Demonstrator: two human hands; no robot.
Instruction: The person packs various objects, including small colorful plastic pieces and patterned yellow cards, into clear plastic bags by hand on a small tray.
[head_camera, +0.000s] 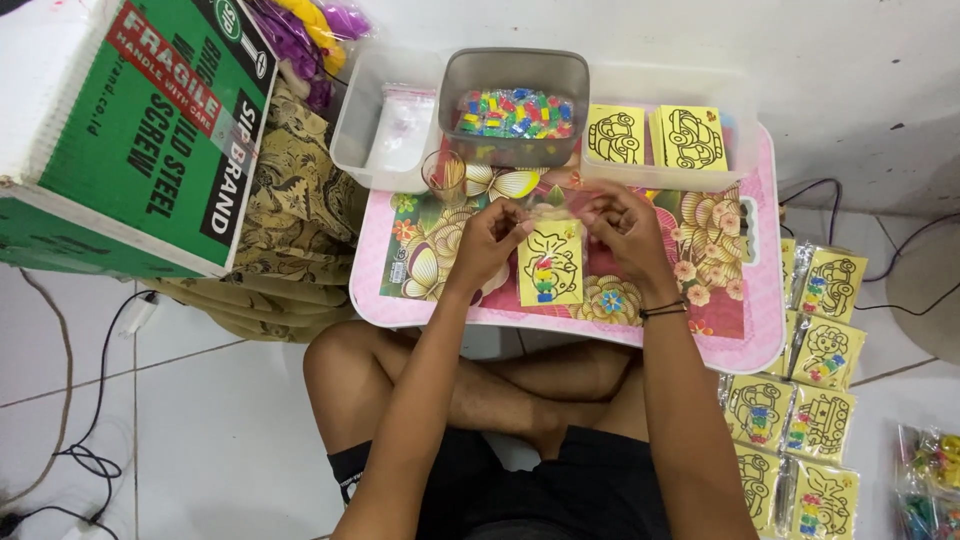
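Over the pink floral lap table (735, 335), my left hand (487, 238) and my right hand (622, 226) pinch the top edge of a clear plastic bag holding a yellow picture card (550, 264) with small coloured pieces in it. The bag hangs between both hands, its lower end resting on the table. A small clear glass (444, 174) with thin sticks stands just beyond my left hand.
At the table's far edge: a grey tub of coloured pieces (515, 108), a clear tray with yellow cards (668, 137), a clear tray with plastic bags (392, 128). Packed yellow cards (800, 400) lie on the floor at right. A green and white cardboard box (130, 130) stands left.
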